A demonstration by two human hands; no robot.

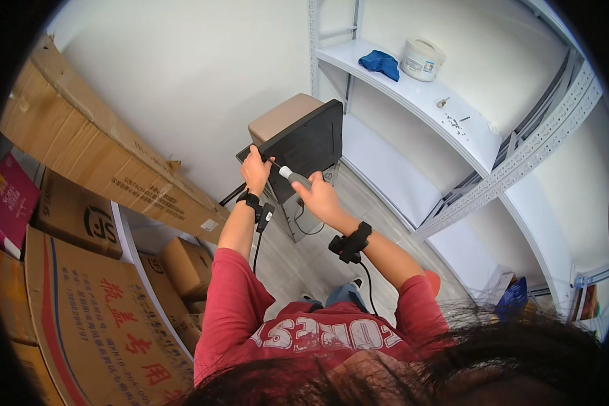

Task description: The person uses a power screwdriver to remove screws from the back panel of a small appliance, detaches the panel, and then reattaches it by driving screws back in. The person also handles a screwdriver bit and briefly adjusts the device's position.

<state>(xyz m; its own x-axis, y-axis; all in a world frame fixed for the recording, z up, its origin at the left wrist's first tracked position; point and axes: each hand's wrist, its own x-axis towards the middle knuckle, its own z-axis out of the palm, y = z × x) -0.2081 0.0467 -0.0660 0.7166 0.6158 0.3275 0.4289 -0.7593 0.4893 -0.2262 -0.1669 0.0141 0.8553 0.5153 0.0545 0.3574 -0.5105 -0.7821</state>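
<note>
Two hands are working: left hand [256, 169] is gripping the dark panel [304, 145], right hand [320, 196] fingers clenching a screwdriver [289, 174], likely mid-screw; steady turning needed.

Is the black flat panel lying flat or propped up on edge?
Propped up, tilted. The black panel leans on the tan box; the left hand grips its edge, the right hand holds a screwdriver to it.
</note>
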